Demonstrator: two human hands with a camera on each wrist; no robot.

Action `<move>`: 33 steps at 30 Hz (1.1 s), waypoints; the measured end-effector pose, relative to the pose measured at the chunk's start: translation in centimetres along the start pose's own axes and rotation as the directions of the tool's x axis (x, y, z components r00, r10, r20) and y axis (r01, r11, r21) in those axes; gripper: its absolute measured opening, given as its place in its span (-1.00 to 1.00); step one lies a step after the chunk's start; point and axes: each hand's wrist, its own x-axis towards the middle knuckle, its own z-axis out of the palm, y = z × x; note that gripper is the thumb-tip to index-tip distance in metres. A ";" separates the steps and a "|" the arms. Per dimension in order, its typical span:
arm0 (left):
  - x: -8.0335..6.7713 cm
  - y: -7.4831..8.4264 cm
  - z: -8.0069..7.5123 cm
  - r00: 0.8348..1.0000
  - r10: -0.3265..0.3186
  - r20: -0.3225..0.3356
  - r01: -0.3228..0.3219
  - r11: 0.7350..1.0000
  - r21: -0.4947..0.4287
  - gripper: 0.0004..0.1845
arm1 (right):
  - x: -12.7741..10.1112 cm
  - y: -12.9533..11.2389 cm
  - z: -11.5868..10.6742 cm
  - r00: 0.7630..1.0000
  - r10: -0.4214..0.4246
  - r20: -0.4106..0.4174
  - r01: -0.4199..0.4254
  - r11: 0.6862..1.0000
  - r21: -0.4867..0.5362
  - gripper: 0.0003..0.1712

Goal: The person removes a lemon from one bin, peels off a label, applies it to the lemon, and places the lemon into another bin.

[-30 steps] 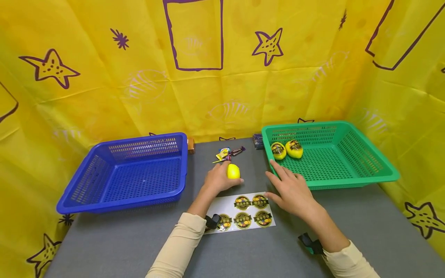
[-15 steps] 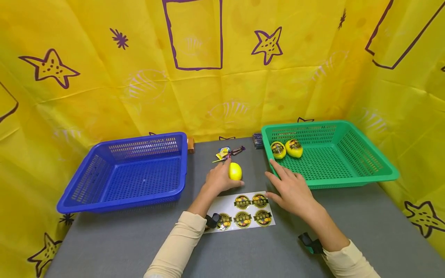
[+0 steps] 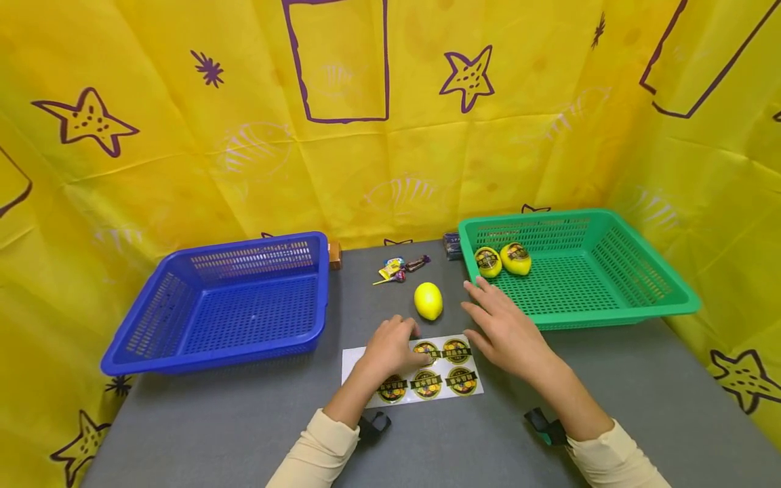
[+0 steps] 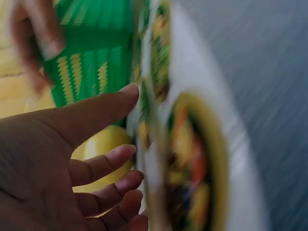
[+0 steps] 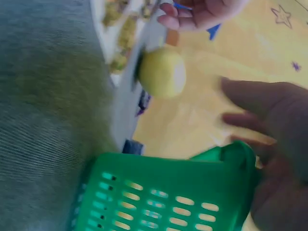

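A yellow lemon [image 3: 428, 301] lies alone on the grey table, just beyond a white sheet [image 3: 350, 358] of round black-and-gold stickers [image 3: 462, 381]. Over the sheet's left half hovers my left hand [image 3: 388, 349], fingers loosely bent and holding nothing; it hides part of the upper row. In the left wrist view its thumb and fingertips come close to the sheet. My right hand [image 3: 508, 332] hangs between the sheet and the green basket [image 3: 610, 315], fingers spread with nothing in them. Two lemons [image 3: 516, 259] with such stickers on them sit in that basket's near-left corner.
A blue basket [image 3: 320, 318] stands at the left. Wrapped candies and a lollipop [image 3: 399, 276] lie behind the lemon. Small boxes, one orange-brown [image 3: 334, 255] and one dark [image 3: 453, 247], stand at the back by the baskets. A yellow patterned curtain [image 3: 415, 156] encloses the table.
My left hand has let go of the lemon, which sits slightly further right, and has drawn back over the sticker sheet. My right hand has barely moved.
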 end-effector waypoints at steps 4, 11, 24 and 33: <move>-0.1 0.4 0.5 0.999 0.030 0.031 -0.031 0.999 0.021 -0.56 | 0.3 -1.3 0.8 0.990 -0.143 0.001 0.142 0.986 0.085 -0.58; 0.3 0.4 0.6 0.999 0.043 0.026 -0.043 0.999 0.010 -0.61 | -0.4 -3.3 1.7 0.929 -0.014 0.369 -0.011 0.998 0.068 -0.36; 0.4 0.1 0.7 0.995 0.099 0.027 -0.095 0.986 -0.135 -0.63 | -1.2 -3.1 2.5 0.872 0.027 0.489 -0.086 0.991 0.098 -0.30; 1.2 -1.1 -1.8 0.995 0.098 0.026 -0.064 0.805 -0.590 -0.80 | -1.2 -2.5 3.0 0.897 -0.010 0.441 -0.045 0.992 0.114 -0.30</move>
